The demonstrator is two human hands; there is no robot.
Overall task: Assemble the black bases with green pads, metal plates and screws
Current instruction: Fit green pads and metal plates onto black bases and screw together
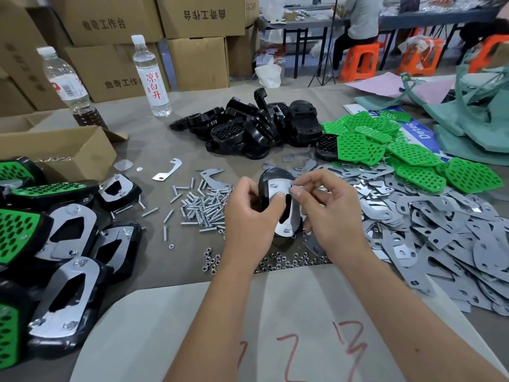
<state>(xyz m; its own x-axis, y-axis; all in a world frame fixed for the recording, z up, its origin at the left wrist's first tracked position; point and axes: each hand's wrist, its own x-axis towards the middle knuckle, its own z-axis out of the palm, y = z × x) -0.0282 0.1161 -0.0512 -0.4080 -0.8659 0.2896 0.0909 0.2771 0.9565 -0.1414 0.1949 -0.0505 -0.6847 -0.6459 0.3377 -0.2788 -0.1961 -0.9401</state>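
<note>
Crowding the black base [276, 199], screws [203, 206] lie left, plates [413, 216] right; left hand [248, 216] grips it, right hand [330, 213] fingertips pinch its shiny plate [278, 193].

Two plastic water bottles [151, 75] were stood at the far left of the grey-covered table [154, 139], one [68, 86] holding dark liquid. An open cardboard box [63, 153] was set near them. Printed cartons [198, 15] were stacked behind, and orange stools [360, 60] were placed at another table where a person [358, 26] was seated.
</note>
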